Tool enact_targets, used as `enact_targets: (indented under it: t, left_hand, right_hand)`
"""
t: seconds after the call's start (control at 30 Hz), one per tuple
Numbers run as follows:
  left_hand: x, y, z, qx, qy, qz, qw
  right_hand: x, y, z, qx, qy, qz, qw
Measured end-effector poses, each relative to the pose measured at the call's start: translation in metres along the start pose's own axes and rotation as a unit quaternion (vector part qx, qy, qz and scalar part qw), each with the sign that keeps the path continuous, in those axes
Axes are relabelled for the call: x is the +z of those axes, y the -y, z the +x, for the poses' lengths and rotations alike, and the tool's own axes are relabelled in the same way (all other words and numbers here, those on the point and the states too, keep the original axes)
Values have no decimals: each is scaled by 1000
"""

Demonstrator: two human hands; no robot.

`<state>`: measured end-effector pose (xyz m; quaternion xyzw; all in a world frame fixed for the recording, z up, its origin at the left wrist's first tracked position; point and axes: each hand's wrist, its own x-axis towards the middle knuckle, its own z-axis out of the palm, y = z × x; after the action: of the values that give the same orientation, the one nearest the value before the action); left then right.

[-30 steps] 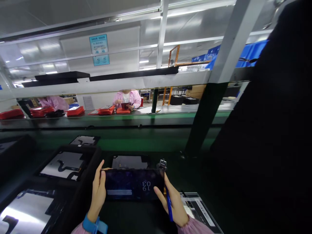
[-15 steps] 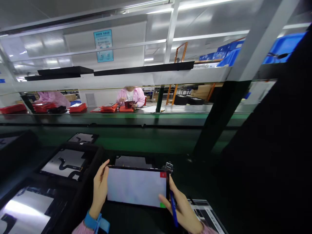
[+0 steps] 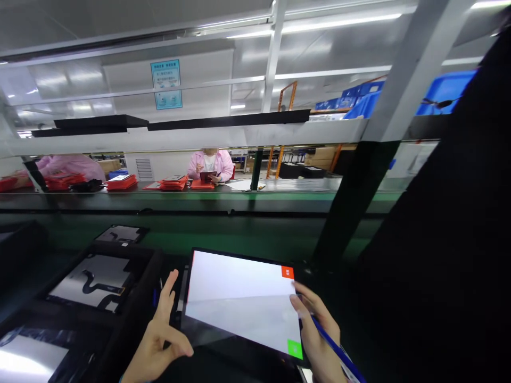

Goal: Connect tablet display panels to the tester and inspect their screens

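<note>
A lit display panel (image 3: 239, 276) shows a white picture with a red square and a green square at its right corners; its lower part looks hazier than the top. My right hand (image 3: 319, 330) grips the panel's right edge, thumb on the front. A blue pen (image 3: 337, 348) is also tucked in that hand. Just left of the panel, my left hand (image 3: 157, 335) is off its edge, fingers and thumb apart with nothing visible between them.
Black trays (image 3: 138, 290) with grey-backed panels (image 3: 90, 279) stand at the left. Another panel (image 3: 122, 234) lies behind them. A dark post (image 3: 343, 207) rises at the right. Across the bench, a person in pink (image 3: 221, 166) sits by red stacks (image 3: 173, 183).
My left hand has let go of the panel's left edge and opened. The panel, in my right hand, has tilted and moved right, and its screen looks brighter.
</note>
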<state>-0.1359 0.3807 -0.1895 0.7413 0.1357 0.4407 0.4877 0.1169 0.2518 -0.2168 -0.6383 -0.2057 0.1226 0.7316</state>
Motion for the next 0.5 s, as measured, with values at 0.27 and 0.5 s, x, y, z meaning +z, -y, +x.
enact_targets:
  t: [0.27, 0.5]
  left_hand:
    - [13, 4, -8, -195, -141, -232, 942]
    - [12, 9, -23, -362, -156, -383, 836]
  right_hand:
    - [-5, 12, -9, -34, -14, -7, 999]
    - [-10, 34, -10, -19, 87, -13, 996]
